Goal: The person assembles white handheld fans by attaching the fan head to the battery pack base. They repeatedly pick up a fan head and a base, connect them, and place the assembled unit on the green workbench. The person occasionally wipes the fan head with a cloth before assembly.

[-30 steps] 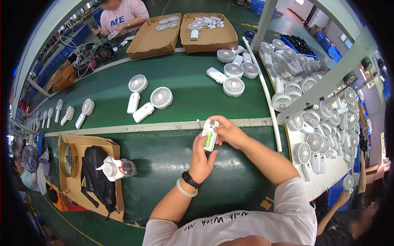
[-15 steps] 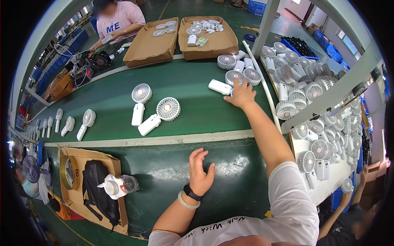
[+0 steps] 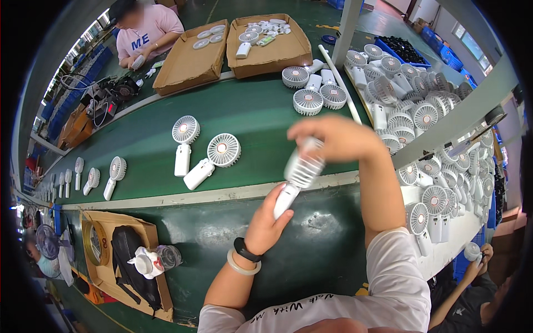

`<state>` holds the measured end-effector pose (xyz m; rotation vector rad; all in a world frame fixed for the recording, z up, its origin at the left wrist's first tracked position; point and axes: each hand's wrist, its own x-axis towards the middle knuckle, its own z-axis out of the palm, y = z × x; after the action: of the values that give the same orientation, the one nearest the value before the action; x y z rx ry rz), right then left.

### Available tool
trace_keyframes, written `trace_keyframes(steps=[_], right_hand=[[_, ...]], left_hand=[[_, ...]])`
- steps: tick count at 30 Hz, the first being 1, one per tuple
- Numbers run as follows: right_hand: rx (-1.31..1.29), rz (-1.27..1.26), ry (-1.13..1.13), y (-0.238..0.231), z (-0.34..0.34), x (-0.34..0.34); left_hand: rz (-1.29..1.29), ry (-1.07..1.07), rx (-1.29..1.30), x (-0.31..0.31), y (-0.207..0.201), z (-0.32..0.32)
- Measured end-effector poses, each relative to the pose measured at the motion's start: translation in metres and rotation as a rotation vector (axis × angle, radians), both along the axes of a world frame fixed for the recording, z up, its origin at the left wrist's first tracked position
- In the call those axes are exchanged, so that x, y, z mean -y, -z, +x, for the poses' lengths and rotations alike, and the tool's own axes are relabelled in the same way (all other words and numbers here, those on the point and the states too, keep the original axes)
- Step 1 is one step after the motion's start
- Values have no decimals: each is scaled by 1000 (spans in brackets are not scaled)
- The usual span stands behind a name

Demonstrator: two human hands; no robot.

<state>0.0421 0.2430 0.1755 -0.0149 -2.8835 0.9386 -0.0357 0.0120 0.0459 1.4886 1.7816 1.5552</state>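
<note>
A white handheld fan (image 3: 303, 171) is held over the near edge of the green belt, its ribbed head tilted up and smeared by motion. My left hand (image 3: 266, 225) is closed round its handle. Blurred over the far side of the fan's head, my right hand (image 3: 338, 139) appears to grip it, with thumb and fingers at its rim. Just beyond lie several more fans, one (image 3: 307, 102) closest to my right hand. Left of my hands, two fans (image 3: 224, 150) (image 3: 185, 130) lie on the belt with handles toward me.
More fans (image 3: 115, 176) lie along the belt (image 3: 261, 133) to the left. Cardboard trays (image 3: 272, 64) stand beyond it, near a person in pink (image 3: 147, 36). Fans (image 3: 425, 116) crowd the right-hand table beside a metal post (image 3: 344, 41). A carton (image 3: 161, 288) holds a black bag (image 3: 133, 255).
My right hand has come back from the cluster at the far right with a fan. My left hand has moved up and closed on that fan's handle.
</note>
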Motion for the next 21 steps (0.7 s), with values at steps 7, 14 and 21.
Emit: trace_keyframes(steps=[7,14,21], right_hand=[[-90,592,693,104,-73,-95],[-168,706,683,132,-76,8],[-53,508,435,116,-36,12]], left_hand=[[133,481,1499,5,10,-23],[193,331,1468,15,11,-31],[241,120,934,14,12,-24]])
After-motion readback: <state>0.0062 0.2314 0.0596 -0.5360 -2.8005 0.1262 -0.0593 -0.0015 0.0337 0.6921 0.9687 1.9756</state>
